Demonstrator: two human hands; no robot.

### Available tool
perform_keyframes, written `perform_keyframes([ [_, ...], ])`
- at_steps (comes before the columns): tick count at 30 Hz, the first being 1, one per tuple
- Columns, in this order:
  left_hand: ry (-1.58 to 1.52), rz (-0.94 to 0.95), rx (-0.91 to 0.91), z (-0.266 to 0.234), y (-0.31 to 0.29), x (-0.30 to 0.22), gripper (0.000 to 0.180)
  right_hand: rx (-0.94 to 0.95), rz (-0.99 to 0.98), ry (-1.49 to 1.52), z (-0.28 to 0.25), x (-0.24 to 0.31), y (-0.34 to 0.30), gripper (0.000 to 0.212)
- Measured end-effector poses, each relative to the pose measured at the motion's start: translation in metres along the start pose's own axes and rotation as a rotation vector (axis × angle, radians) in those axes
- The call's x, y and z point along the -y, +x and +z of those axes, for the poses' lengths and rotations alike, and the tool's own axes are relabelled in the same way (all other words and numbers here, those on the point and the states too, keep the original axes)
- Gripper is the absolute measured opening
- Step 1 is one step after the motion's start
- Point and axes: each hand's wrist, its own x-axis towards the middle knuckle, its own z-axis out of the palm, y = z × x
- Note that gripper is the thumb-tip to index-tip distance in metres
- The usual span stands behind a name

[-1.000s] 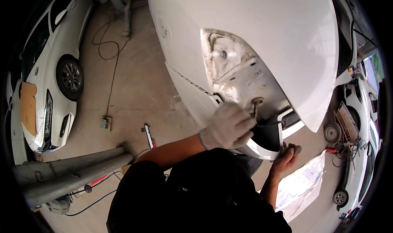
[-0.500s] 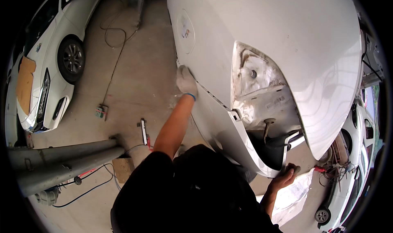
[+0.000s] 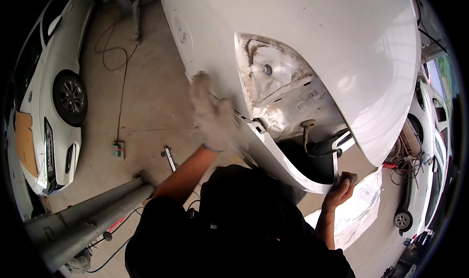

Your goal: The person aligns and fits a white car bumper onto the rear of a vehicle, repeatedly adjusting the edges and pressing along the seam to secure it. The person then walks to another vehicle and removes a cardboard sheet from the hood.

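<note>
1. Far left of the frame, a white parked car has a brown cardboard sheet lying on its front.
2. Left of centre is my gloved left hand, blurred, its fingers stretched and spread apart. It is over the upper left stretch of the white bumper — touching or just above, I cannot tell.
3. Mid-frame, the bumper runs down to the right between my hands, under a dirty lamp recess in the body. A cable comes out of the recess and hangs over the bumper's dark hollow.
4. Lower right, my bare right hand has bent fingers beside the bumper's right corner, a small greyish piece at their tips — clamped or not, I cannot tell.
</note>
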Motion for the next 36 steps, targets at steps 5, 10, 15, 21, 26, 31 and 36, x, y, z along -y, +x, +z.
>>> perform_keyframes([
  [5,-0.185,0.022,0.005,0.012,0.0,-0.003,0.057,-0.051,0.075,0.08,0.008,0.0,0.001,0.034],
  [10,-0.011,0.044,-0.003,-0.01,-0.015,0.044,0.056,-0.097,0.087,0.154,0.005,0.0,-0.004,0.034],
  [15,0.222,0.108,0.037,-0.004,-0.032,0.112,0.058,-0.048,0.076,0.113,-0.004,-0.006,-0.004,0.033],
  [21,-0.34,-0.305,-0.077,0.029,0.017,-0.001,0.056,-0.095,0.119,0.206,-0.003,-0.012,0.001,0.033],
  [26,-0.227,-0.267,-0.104,0.02,0.017,0.032,0.053,-0.134,0.097,0.181,0.001,-0.009,0.004,0.032],
  [31,-0.152,-0.519,-0.21,-0.023,0.018,0.121,0.049,-0.177,0.155,0.245,-0.008,-0.016,-0.001,0.03],
  [36,-0.274,-0.715,-0.245,0.043,0.031,0.136,0.045,-0.205,0.152,0.242,0.004,-0.012,0.004,0.03],
])
